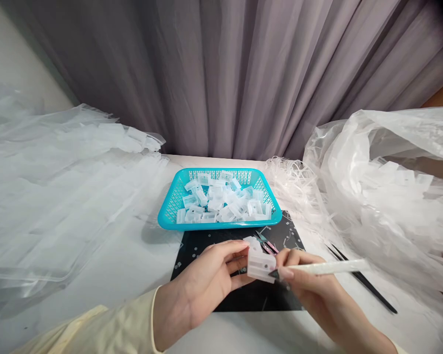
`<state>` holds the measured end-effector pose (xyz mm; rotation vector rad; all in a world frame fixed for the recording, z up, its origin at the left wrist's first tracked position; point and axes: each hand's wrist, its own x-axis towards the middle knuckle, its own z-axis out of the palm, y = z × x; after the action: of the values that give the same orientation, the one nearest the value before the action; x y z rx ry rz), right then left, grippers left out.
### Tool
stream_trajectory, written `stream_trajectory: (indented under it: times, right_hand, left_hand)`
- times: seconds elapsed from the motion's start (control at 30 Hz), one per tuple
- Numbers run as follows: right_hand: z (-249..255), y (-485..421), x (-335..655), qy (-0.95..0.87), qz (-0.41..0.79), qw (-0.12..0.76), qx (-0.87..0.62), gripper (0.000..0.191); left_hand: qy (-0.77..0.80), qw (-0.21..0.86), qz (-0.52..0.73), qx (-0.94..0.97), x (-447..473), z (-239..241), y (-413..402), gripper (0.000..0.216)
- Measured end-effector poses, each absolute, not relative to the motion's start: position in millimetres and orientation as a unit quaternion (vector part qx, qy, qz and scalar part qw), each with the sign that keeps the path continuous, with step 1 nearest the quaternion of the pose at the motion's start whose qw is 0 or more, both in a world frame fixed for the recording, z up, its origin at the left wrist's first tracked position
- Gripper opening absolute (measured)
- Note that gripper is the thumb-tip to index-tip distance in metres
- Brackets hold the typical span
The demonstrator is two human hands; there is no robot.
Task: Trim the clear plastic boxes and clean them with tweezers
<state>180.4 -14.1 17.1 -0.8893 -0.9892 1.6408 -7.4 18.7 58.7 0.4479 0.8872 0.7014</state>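
My left hand [206, 280] is closed on a small translucent white plastic part [258, 268], gripping its left side above the black mat [239, 301]. The part has ridges and a small round hole on the side facing me. In my right hand [319, 285] is a pen-shaped tool [332, 267] with a white handle and a dark, pointed tip. That tip is at the lower right of the part, close to the hole; whether it is a blade I cannot make out. Behind the part lies a small cutting tool with pink handles [268, 244], partly hidden.
A blue perforated basket [217, 226] full of similar white parts stands behind my hands, overlapping the mat's far edge. Black tweezers [371, 285] lie at right. Thin plastic scraps [295, 182] are heaped beside the basket. Large clear bags [77, 162] of white pieces flank both sides.
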Motion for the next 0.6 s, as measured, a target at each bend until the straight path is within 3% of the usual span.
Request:
stream_trajectory:
  times: [0.13,0.33,0.5,0.6]
  right_hand:
    - [11.6,-5.2,181.9,-0.192,0.797,0.477,-0.316,0.011]
    - [7.9,-0.3,180.8,-0.166,0.790,0.481,-0.342,0.010]
    - [40.6,11.8,229.9,-0.229,0.650,0.590,-0.422,0.022]
    - [70.7,28.1,283.0,-0.343,0.386,0.671,-0.532,0.024]
  left_hand:
    - [0.448,0.808,0.338,0.178,-6.2,60.0,20.7,0.013]
    - [0.467,0.806,0.331,0.150,-6.6,51.4,22.3,0.008]
    - [0.467,0.823,0.293,0.138,-6.8,53.2,25.6,0.013]
    - [0.458,0.833,0.281,0.133,-8.9,70.4,22.1,0.013]
